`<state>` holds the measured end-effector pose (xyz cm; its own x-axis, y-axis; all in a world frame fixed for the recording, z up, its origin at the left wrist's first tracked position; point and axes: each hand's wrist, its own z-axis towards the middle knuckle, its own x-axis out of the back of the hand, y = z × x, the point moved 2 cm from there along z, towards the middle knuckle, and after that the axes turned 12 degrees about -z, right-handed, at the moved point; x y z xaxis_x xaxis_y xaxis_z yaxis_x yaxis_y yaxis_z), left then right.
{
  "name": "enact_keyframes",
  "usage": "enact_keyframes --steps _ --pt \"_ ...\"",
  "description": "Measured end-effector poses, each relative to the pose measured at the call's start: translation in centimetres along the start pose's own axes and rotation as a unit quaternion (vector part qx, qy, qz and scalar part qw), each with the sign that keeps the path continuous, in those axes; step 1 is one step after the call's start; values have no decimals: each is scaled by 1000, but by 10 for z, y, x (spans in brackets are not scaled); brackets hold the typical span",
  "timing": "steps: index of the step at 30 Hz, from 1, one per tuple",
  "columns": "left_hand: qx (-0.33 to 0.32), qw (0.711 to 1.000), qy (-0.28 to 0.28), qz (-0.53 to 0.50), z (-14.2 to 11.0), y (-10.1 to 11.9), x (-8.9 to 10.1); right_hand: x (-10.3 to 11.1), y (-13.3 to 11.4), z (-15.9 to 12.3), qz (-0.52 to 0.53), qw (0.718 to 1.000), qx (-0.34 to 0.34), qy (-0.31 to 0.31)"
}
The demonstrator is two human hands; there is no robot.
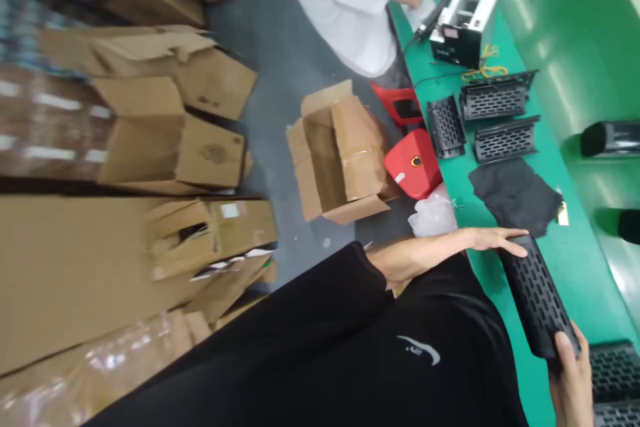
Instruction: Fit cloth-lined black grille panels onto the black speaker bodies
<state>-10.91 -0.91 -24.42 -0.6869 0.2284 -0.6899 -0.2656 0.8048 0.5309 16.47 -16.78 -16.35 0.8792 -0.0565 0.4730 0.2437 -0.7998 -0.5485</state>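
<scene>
Head: two hands [493,239] [574,370] on one slotted casing [539,297]

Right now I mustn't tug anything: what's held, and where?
A curved black slotted cover; the right hand grips its right end, the left hand touches the other.

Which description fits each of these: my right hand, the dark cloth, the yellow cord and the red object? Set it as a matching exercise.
Things
1. Right hand
2. Dark cloth
3. Yellow cord
4. Red object

Descriptions
A. Bears a round gold-coloured ring
B. Spread out on the green table
C. Grips one end of a slotted black part
D. Loosely looped beside the black-and-white device

Pairs: 1-C, 2-B, 3-D, 4-A
</scene>
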Motion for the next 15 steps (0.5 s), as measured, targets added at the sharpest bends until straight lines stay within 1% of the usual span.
enact_keyframes --steps 2,3,7,9,12,13,15 --pt "-15 999 -32 -22 -4 5 5 1 -2 -6 -8 1000 8 7" --pt "-27 999 -39 -20 -6 8 7 -1 -3 -6 -9 1000 13 4" --pt "-85 994 -46 45 -14 25 7 -15 -4 -5 24 999 32 8" --pt "-90 991 -48 80 -12 30 5 -24 2 -9 58 997 34 24" --pt "-79 992 -25 97 -1 32 2 -44 13 -22 151 988 18 29" --pt "-78 993 -15 83 4 32 1 -51 16 -24 194 981 11 23" --pt "-84 996 4 37 13 30 -1 -59 17 -23 292 956 -4 19"
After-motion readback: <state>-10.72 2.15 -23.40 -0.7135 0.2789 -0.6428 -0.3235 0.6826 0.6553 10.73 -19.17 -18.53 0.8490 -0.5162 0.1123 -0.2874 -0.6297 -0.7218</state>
